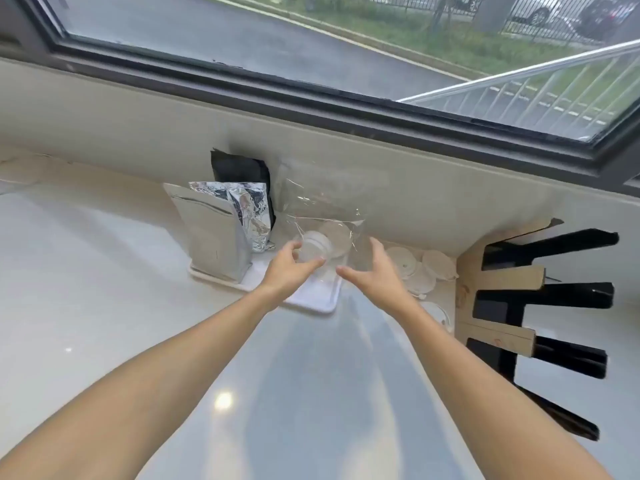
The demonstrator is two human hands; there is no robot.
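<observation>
Seen from above, two bare forearms stretch forward, nearly straight, over a glossy pale counter (104, 271) toward its back edge, where a low wall rises below a dark-framed window (311, 46). The left hand (285, 271) is back-up, with the thumb on the near side and the fingers curled round the far side of a small clear plastic cup (312, 249), gripping it. The cup is above the far end of a white tray (318, 301), at the lower end of a clear plastic sleeve (322, 199) that leans against the back wall; it is too blurred to tell which way its mouth faces. The right hand (375, 277) is just beside the cup and holds nothing. Its fingers are spread and reach up to the sleeve's lower right corner, with the thumb pointing toward the left hand; whether the fingertips touch the plastic cannot be told. On the left part of the tray stands a silver pouch (211, 233), with a crumpled foil bag (251, 213) just right of it and a black pouch (239, 169) behind both. White round lids (420, 275) lie near the back edge beyond the right hand. A wooden rack (502, 282) with black prongs stands at the counter's right edge.
</observation>
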